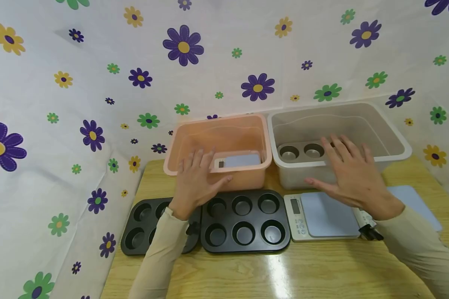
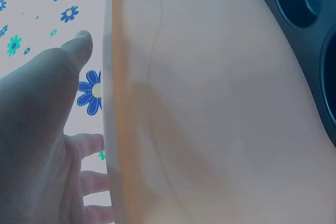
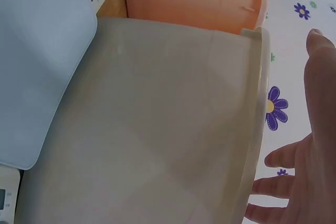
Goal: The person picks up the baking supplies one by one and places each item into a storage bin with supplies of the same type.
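My left hand (image 1: 196, 176) hovers over the front rim of the peach plastic bin (image 1: 243, 180), fingers spread and thumb pointing right. Inside that bin lies a kitchen scale (image 1: 243, 160) with a pale blue top. Over the front of the beige bin (image 1: 295, 176) my right hand (image 1: 353, 178) is spread too, its thumb out to the left. A muffin tin (image 1: 301, 147) sits in the beige bin, partly hidden by the right fingers. In both wrist views the fingertips are right at the bin rims, and neither hand holds anything.
Two dark muffin tins, the left one (image 1: 134, 224) partly behind my left sleeve and the other (image 1: 243, 248) beside it, lie before the peach bin. A kitchen scale (image 1: 329, 216) and another pale blue scale (image 1: 415, 203) lie before the beige bin. Flowered cloth (image 1: 217, 62) hangs behind.
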Demonstrator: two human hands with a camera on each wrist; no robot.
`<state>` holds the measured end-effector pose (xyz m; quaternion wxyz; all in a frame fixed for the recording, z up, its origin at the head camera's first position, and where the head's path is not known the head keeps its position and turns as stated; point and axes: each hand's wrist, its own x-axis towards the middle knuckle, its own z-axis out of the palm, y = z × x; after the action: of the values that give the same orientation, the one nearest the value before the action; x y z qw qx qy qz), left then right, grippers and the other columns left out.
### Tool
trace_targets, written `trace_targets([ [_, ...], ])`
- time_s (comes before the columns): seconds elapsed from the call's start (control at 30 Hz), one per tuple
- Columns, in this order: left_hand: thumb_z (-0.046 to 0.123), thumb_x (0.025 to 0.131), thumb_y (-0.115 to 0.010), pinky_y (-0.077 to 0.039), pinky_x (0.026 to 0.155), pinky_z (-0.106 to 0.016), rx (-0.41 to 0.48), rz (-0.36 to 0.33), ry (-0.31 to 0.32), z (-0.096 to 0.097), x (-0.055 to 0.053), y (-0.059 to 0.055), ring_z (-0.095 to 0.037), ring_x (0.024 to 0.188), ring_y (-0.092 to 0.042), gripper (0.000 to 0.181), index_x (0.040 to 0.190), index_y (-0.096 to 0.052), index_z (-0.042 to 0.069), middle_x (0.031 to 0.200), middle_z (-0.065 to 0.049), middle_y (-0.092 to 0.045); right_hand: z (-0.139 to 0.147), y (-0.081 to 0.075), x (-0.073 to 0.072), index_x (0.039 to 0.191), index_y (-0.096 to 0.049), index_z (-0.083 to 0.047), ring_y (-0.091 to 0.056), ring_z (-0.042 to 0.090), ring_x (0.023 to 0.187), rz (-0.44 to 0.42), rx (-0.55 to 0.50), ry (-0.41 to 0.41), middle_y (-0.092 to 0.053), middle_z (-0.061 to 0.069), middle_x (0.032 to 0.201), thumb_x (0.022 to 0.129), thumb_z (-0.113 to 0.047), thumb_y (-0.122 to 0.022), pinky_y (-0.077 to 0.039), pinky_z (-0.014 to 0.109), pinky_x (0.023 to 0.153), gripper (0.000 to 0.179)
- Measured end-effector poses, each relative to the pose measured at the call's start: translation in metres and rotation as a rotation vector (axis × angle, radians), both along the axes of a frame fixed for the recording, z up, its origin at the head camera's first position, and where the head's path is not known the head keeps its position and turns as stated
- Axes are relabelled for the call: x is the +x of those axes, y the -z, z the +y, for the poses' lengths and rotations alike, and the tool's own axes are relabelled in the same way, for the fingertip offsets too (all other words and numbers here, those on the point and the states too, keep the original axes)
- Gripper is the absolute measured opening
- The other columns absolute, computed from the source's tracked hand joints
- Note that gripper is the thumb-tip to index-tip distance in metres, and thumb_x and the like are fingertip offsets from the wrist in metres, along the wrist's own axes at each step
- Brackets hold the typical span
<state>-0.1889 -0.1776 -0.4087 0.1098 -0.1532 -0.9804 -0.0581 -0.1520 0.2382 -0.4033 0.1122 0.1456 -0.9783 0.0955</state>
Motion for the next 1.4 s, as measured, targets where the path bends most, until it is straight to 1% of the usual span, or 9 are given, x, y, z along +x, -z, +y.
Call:
trace_targets([
  [0.23,0.083,0.092,-0.061,-0.027,0.129,-0.078,0.023,-0.017,-0.033,-0.013,0.001,0.000,-0.047,0.164,-0.031,0.105,0.174,-0.032,0.024,0.177,-0.017,-0.036,0.012,0.002,0.008,0.174,-0.025,-0.006,-0.030,0.052,0.160,0.027,-0.019,0.025,-0.033,0.028,0.175,0.090,-0.076,-0.070,-0.022,0.087,0.121,0.118],
  [0.4,0.085,0.089,-0.063,-0.021,0.131,-0.079,0.028,-0.010,-0.053,-0.024,0.000,0.003,-0.046,0.169,-0.022,0.117,0.178,-0.013,0.026,0.183,-0.013,-0.024,0.024,0.002,0.016,0.173,-0.026,-0.004,-0.034,0.052,0.156,0.059,-0.012,0.041,-0.038,0.030,0.171,0.088,-0.076,-0.072,-0.024,0.085,0.122,0.120],
  [0.5,0.084,0.088,-0.065,-0.021,0.131,-0.079,0.021,0.009,-0.055,-0.031,0.001,0.004,-0.047,0.168,-0.023,0.122,0.178,-0.008,0.027,0.185,-0.012,-0.019,0.029,0.003,0.020,0.173,-0.024,-0.004,-0.034,0.054,0.156,0.059,-0.011,0.050,-0.038,0.032,0.171,0.088,-0.076,-0.071,-0.025,0.084,0.122,0.121],
  [0.63,0.081,0.087,-0.070,-0.020,0.131,-0.080,0.028,0.035,-0.055,-0.037,0.002,0.006,-0.049,0.168,-0.023,0.122,0.178,-0.011,0.026,0.184,-0.015,-0.020,0.034,0.004,0.022,0.174,-0.023,-0.004,-0.033,0.056,0.155,0.059,-0.021,0.060,-0.038,0.033,0.171,0.090,-0.075,-0.070,-0.026,0.085,0.121,0.119],
  [0.83,0.074,0.088,-0.074,-0.012,0.134,-0.077,0.036,0.072,-0.083,-0.045,0.007,0.013,-0.047,0.170,-0.015,0.121,0.177,-0.015,0.020,0.183,-0.018,-0.023,0.041,0.004,0.023,0.173,-0.024,-0.004,-0.035,0.058,0.154,0.072,-0.046,0.085,-0.039,0.035,0.169,0.091,-0.074,-0.070,-0.026,0.085,0.121,0.117],
  [0.97,0.068,0.090,-0.076,-0.007,0.134,-0.078,0.087,0.112,-0.099,-0.052,0.009,0.022,-0.045,0.172,-0.009,0.117,0.177,-0.016,0.017,0.183,-0.019,-0.020,0.045,0.006,0.024,0.172,-0.027,-0.001,-0.036,0.058,0.154,0.086,-0.053,0.101,-0.038,0.036,0.169,0.094,-0.075,-0.066,-0.027,0.085,0.121,0.115],
  [1.13,0.061,0.093,-0.077,-0.005,0.135,-0.077,0.157,0.130,-0.112,-0.061,0.009,0.031,-0.045,0.172,-0.008,0.116,0.177,-0.013,0.013,0.184,-0.020,-0.017,0.054,0.014,0.030,0.170,-0.028,0.004,-0.036,0.059,0.153,0.097,-0.075,0.117,-0.037,0.038,0.168,0.101,-0.069,-0.061,-0.030,0.082,0.119,0.105],
  [1.2,0.059,0.093,-0.078,-0.006,0.135,-0.077,0.179,0.134,-0.122,-0.065,0.008,0.034,-0.045,0.172,-0.008,0.117,0.177,-0.013,0.012,0.184,-0.020,-0.015,0.057,0.019,0.033,0.169,-0.028,0.005,-0.036,0.059,0.152,0.120,-0.093,0.115,-0.038,0.039,0.167,0.104,-0.068,-0.056,-0.030,0.080,0.120,0.102],
  [1.4,0.051,0.091,-0.083,-0.011,0.133,-0.080,0.295,0.197,-0.160,-0.080,0.007,0.046,-0.048,0.171,-0.011,0.117,0.176,-0.013,0.009,0.183,-0.022,-0.016,0.062,0.033,0.038,0.157,-0.048,0.010,-0.047,0.060,0.142,0.346,-0.154,0.096,-0.055,0.042,0.149,0.101,-0.090,-0.024,-0.036,0.074,0.121,0.117],
])
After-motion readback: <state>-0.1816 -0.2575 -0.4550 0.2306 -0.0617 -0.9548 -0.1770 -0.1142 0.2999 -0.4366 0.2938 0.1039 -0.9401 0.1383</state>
